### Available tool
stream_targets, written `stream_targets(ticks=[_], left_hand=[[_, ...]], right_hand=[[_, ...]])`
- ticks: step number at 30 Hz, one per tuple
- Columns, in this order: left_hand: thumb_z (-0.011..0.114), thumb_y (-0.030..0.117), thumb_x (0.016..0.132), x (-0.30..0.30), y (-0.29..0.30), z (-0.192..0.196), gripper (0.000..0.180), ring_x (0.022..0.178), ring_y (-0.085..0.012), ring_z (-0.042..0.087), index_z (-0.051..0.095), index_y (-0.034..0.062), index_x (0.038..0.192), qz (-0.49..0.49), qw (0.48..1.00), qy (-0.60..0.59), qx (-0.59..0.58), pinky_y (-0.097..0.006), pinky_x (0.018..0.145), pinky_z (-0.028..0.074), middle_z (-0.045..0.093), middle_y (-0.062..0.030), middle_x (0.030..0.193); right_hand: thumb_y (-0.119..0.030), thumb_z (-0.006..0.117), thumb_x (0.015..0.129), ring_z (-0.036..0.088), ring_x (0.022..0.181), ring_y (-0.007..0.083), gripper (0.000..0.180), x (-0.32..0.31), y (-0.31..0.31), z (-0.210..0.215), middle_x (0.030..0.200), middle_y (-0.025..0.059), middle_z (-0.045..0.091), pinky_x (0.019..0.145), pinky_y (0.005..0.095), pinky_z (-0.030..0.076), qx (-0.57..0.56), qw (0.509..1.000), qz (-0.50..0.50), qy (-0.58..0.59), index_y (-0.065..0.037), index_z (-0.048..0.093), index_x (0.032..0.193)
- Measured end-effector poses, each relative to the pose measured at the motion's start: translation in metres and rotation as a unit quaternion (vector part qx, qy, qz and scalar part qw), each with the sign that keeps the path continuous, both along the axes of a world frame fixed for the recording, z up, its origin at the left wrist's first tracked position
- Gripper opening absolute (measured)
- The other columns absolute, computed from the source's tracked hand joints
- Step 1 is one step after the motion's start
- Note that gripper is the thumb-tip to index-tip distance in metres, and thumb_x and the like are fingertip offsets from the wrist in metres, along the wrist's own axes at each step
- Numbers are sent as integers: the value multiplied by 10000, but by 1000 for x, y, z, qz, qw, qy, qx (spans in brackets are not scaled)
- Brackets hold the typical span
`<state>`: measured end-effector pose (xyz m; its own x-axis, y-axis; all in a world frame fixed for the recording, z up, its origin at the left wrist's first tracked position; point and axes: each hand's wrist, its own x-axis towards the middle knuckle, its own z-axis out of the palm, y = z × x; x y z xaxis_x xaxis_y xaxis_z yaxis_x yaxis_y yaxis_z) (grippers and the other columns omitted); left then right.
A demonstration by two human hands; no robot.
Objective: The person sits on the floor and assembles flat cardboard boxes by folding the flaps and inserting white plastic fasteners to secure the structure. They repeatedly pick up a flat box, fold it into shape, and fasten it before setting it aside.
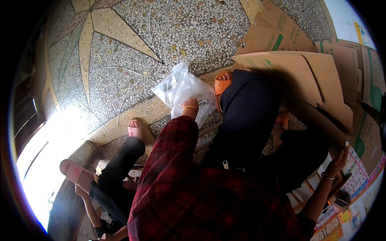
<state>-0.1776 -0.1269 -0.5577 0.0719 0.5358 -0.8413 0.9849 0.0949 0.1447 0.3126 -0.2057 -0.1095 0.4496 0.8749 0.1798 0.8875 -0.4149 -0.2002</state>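
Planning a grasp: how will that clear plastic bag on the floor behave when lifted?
Likely floppy: the plastic bag is crumpled and bunches under the left hand. Probably light, being thin clear film. Perhaps slippery, since it looks glossy; its contents can't be made out.

Plastic bag (183, 90) held on floor (120, 60), left of sandal (221, 86). Cardboard boxes (305, 72) stacked at right.

Left hand (189, 105) gripping clear plastic bag (183, 90), right hand (337, 162) under cardboard (297, 76)
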Motion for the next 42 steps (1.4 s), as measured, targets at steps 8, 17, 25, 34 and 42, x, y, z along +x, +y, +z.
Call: stream_targets(ticks=[8,17,25,34,42], left_hand=[[499,175,791,-1,2,33,288,955,-317,583,569,103,1061,14,992,-121,23,-398,817,457,623,-152,983],[510,183,754,-17,17,112,383,949,-313,583,555,122,1129,-5,978,-205,43,-387,838,450,625,-165,981],[583,180,761,-34,18,127,338,698,-189,620,573,28,1062,113,918,-381,-23,-300,693,478,646,-75,731],[594,171,814,3,36,260,255,594,-63,517,579,68,1047,236,832,-503,-3,-203,537,378,604,-4,685],[574,91,856,129,28,429,224,661,-94,561,531,18,1063,73,732,-674,-58,-211,605,445,582,-22,718]], right_hand=[[-193,388,924,532,996,244,330,-6,2,-2,1062,163,569,871,324,395,9,999,5,51,57,521,1095],[-135,447,883,546,819,309,204,-22,9,2,905,172,571,734,347,416,14,996,84,-28,24,552,954],[-124,505,861,547,783,320,145,-42,16,10,845,150,575,712,374,419,115,974,163,-107,1,569,898],[-118,577,807,568,788,280,144,-45,5,14,859,102,601,709,355,417,177,960,190,-104,-58,592,938],[1,560,754,552,924,289,272,-44,-29,23,1008,132,573,812,348,431,295,930,211,69,-40,575,1023]])
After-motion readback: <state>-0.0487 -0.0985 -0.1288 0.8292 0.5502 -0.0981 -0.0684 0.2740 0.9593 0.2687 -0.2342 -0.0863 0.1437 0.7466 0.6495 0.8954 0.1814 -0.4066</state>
